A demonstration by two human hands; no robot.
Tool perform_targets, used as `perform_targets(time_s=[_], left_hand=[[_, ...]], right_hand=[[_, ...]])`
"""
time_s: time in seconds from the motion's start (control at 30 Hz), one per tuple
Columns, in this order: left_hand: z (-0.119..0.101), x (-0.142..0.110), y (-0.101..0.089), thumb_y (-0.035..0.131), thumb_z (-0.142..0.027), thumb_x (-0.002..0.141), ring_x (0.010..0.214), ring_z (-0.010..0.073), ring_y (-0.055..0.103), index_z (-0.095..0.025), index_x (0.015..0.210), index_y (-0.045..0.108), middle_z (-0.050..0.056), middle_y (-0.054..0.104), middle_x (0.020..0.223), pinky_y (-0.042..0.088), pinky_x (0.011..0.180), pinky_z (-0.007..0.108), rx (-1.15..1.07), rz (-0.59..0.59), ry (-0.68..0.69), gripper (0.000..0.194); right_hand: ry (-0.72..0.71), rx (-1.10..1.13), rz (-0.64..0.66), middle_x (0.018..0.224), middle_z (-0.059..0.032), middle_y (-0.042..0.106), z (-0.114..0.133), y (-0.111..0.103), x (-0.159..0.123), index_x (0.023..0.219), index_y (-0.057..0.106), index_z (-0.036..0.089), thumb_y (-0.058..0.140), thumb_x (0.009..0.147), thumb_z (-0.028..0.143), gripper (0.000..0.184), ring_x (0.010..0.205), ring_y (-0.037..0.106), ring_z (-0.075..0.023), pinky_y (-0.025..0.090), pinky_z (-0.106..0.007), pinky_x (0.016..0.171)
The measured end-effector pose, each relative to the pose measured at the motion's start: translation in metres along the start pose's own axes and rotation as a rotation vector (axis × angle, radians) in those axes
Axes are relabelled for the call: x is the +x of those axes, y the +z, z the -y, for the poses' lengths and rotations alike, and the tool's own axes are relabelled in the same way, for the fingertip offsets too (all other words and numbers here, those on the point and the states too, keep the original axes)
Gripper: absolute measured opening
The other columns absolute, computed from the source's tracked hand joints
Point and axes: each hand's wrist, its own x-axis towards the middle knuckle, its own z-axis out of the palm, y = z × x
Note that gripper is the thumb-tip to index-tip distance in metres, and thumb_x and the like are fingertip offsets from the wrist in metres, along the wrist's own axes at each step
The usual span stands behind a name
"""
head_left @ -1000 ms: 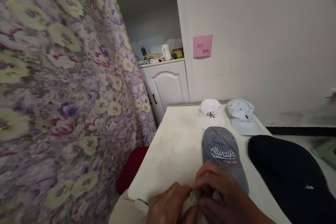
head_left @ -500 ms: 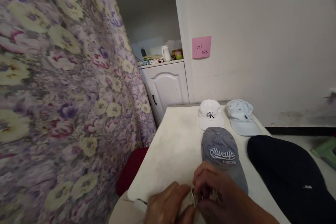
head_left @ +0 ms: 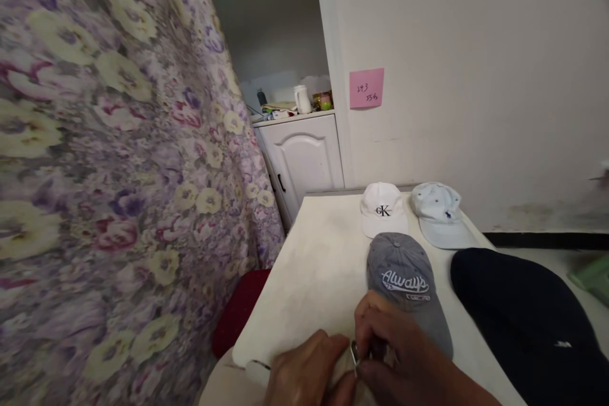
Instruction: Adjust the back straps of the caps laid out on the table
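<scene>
A beige cap (head_left: 227, 388) lies at the bottom edge of the view, mostly hidden by my hands. A small metal buckle (head_left: 354, 353) on its strap shows between my fingertips. My left hand (head_left: 304, 371) is closed on the cap's strap at the left of the buckle. From the right, my right hand (head_left: 394, 349) pinches the strap end at the buckle. Its fingers hide the exact hold. Just beyond my right hand lies a grey cap (head_left: 399, 266) with "Always" lettering, partly covered by that hand.
On the white table (head_left: 309, 266) are a white cap (head_left: 382, 206), a light blue cap (head_left: 438, 209) and a large dark navy cap (head_left: 518, 317). A floral curtain (head_left: 133, 171) hangs at left, near a red seat (head_left: 240, 311). A cabinet (head_left: 302, 155) stands behind.
The view has shifted slightly. Both hands stay at the buckle, with the right fingers moved a little and covering more of the strap beside it.
</scene>
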Motion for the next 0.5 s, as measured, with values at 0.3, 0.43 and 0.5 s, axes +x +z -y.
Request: perform_targets(time_s=[0.3,0.43,0.5], left_hand=[[0.001,-0.001,-0.001,0.053,-0.019,0.092,0.055,0.0160,0.070,-0.020,0.105,0.057,-0.001,0.069,0.070,0.053,0.046,0.024,0.010,-0.065,0.029,0.014],[0.002,-0.004,0.000,0.058,-0.016,0.087,0.056,0.0173,0.070,-0.020,0.106,0.058,0.001,0.070,0.072,0.053,0.046,0.025,-0.003,-0.042,0.002,0.019],[0.004,-0.006,0.001,0.061,-0.014,0.085,0.057,0.0173,0.070,-0.020,0.105,0.059,0.000,0.070,0.072,0.053,0.047,0.024,-0.014,-0.022,-0.004,0.022]], right_hand=[[-0.080,0.201,-0.029,0.083,0.0033,0.059,-0.011,0.005,0.002,0.083,0.057,0.024,0.054,0.074,-0.001,0.027,0.076,0.056,-0.0151,0.044,-0.030,0.070],[0.027,0.294,-0.017,0.075,0.0038,0.058,-0.015,0.007,0.004,0.082,0.059,0.023,0.057,0.078,0.005,0.018,0.071,0.053,-0.0146,0.041,-0.029,0.065],[0.055,0.328,-0.017,0.071,0.0046,0.055,-0.015,0.009,0.006,0.081,0.059,0.022,0.058,0.080,0.009,0.013,0.067,0.050,-0.0140,0.038,-0.028,0.062]])
